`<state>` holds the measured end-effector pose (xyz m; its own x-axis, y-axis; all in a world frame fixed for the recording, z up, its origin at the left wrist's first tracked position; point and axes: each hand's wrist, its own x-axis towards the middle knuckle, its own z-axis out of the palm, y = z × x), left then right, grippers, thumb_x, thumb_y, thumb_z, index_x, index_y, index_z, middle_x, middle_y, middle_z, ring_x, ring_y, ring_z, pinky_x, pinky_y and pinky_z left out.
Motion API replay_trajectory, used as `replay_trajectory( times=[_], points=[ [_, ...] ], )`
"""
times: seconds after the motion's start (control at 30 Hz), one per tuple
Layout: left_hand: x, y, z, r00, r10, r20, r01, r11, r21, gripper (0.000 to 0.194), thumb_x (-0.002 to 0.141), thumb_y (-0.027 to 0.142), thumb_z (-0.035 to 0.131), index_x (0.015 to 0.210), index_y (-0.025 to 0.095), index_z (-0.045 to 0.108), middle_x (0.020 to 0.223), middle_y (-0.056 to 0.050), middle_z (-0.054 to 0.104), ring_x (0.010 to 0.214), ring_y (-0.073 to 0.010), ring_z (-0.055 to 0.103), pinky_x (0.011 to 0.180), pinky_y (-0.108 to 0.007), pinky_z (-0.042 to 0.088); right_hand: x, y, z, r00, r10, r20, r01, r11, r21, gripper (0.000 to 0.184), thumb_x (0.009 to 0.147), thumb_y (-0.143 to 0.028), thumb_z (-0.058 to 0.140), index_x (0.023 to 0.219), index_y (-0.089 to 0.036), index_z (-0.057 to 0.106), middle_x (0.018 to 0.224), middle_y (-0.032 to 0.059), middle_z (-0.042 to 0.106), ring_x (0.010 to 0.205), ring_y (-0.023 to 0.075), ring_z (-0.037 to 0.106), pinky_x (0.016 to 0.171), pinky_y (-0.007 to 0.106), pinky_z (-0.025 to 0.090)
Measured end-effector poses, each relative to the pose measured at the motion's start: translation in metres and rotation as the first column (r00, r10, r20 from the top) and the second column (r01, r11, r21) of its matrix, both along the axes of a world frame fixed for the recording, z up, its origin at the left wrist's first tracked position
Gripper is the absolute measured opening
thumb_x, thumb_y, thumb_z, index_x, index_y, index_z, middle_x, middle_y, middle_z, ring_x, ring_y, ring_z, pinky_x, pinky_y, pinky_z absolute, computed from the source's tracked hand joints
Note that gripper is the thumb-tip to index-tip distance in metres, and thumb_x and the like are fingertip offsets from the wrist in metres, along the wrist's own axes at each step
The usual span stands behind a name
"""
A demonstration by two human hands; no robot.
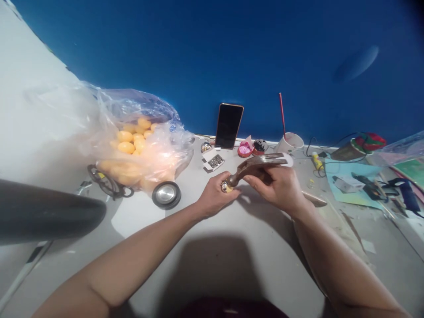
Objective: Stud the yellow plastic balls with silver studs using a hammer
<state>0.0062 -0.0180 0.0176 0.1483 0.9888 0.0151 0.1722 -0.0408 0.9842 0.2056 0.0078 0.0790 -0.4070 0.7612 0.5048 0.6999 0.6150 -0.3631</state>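
Observation:
My left hand (pixel 214 194) is closed around a small yellow ball (pixel 226 187) with shiny silver pieces on its upper side. In my right hand (pixel 281 187) is a claw hammer (pixel 260 161), gripped close under its metal head. The hammer's striking face touches or nearly touches the silver-topped ball, while its claw points away to the right. Most of the handle is hidden by my right hand and wrist. Just beyond my left hand lies an open small white box (pixel 213 160) filled with small shiny metal pieces.
A clear plastic bag (pixel 155 132) of yellow balls sits at left, near a round black-and-silver lid (pixel 166 194). Against the blue wall leans a phone (pixel 229 126). A white cup (pixel 289 142) with a red stick stands right of it. Tools clutter a light-blue sheet (pixel 344 170).

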Motion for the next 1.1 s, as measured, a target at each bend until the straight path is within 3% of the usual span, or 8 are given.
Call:
replay_trajectory(
  times=[0.2, 0.33, 0.7, 1.1],
  points=[
    [0.0003, -0.0005, 0.0021, 1.0, 0.001, -0.015, -0.001, 1.0, 0.017, 0.024, 0.074, 0.036, 0.076, 0.078, 0.019, 0.059, 0.071, 0.004, 0.054, 0.065, -0.0118, 0.047, 0.06, -0.023, 0.039, 0.0023, 0.0003, 0.0021, 1.0, -0.02, -0.01, 0.02, 1.0, 0.001, 0.033, 0.094, -0.049, 0.067, 0.092, -0.018, 0.079, 0.073, 0.0061, 0.075, 0.059, 0.0181, 0.061, 0.058, 0.031, 0.046],
    [0.0004, -0.0006, 0.0026, 1.0, -0.006, -0.009, 0.006, 1.0, 0.003, 0.023, 0.075, 0.035, 0.075, 0.079, 0.019, 0.059, 0.071, 0.004, 0.055, 0.065, -0.0118, 0.047, 0.061, -0.023, 0.039, 0.001, -0.0003, 0.0017, 1.0, -0.008, 0.0, 0.008, 0.999, -0.035, 0.035, 0.094, -0.05, 0.066, 0.084, -0.018, 0.077, 0.068, 0.0059, 0.072, 0.059, 0.0185, 0.062, 0.058, 0.03, 0.045],
    [-0.0006, 0.0003, -0.0014, 0.999, -0.004, -0.045, 0.006, 0.999, 0.054, 0.02, 0.077, 0.032, 0.075, 0.079, 0.018, 0.061, 0.072, 0.004, 0.056, 0.067, -0.0118, 0.048, 0.063, -0.023, 0.039, 0.0008, 0.0001, 0.0026, 1.0, -0.016, 0.005, 0.016, 0.998, -0.06, 0.033, 0.092, -0.049, 0.069, 0.085, -0.018, 0.077, 0.068, 0.0057, 0.073, 0.058, 0.0179, 0.061, 0.057, 0.03, 0.045],
    [-0.0008, 0.0004, -0.0006, 1.0, -0.012, -0.025, 0.013, 1.0, 0.025, 0.024, 0.076, 0.036, 0.077, 0.082, 0.018, 0.063, 0.075, 0.003, 0.059, 0.069, -0.0128, 0.05, 0.066, -0.024, 0.042, 0.0011, -0.0004, 0.0012, 0.999, -0.017, -0.032, 0.018, 1.0, 0.01, 0.033, 0.092, -0.048, 0.069, 0.082, -0.017, 0.076, 0.066, 0.0049, 0.071, 0.055, 0.017, 0.059, 0.055, 0.03, 0.042]
  ],
)
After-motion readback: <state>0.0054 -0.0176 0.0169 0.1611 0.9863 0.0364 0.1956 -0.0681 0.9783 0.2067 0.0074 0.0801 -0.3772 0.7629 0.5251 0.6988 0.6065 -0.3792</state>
